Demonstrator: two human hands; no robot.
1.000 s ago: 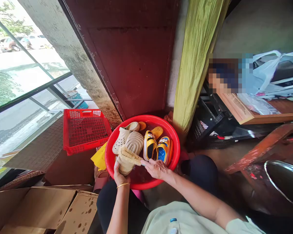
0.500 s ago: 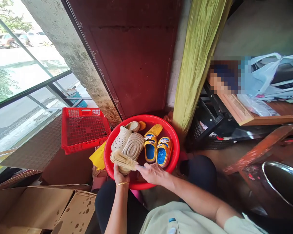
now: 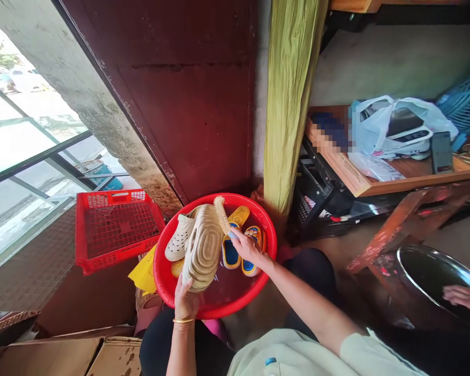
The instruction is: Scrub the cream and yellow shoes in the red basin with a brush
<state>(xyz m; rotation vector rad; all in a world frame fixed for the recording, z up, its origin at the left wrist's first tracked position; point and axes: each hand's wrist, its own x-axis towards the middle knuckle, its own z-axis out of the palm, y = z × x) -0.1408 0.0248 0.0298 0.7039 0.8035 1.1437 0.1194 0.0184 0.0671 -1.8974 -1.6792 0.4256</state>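
Over the near left rim of the red basin (image 3: 273, 241), up comes a fine view of the sole: a beige clog (image 3: 207, 245), stood on end and tilted, its grooved underside turned out. The left hand (image 3: 187, 296) has it by the lower end, thumb pressed on the near side, fingers curled around and partly hidden behind it. And across to the right hand (image 3: 246, 245), fingers closed firmly about the handle of a brush (image 3: 221, 213), bristles pointing to the basin's far edge! That bristled head is right beside the clog's upper side; whether they touch, I cannot tell.

Down in the basin, a second beige clog (image 3: 177, 244), dotted with holes, lies by the left rim. Toward the right rim sit two yellow slippers (image 3: 254, 232) with blue insides, and a yellow sole (image 3: 239, 214) shows near the far edge. Outside, just left, waits a red crate (image 3: 121, 256). Far right, another person's hand (image 3: 467, 298) is at a metal-rimmed vessel (image 3: 417, 271).
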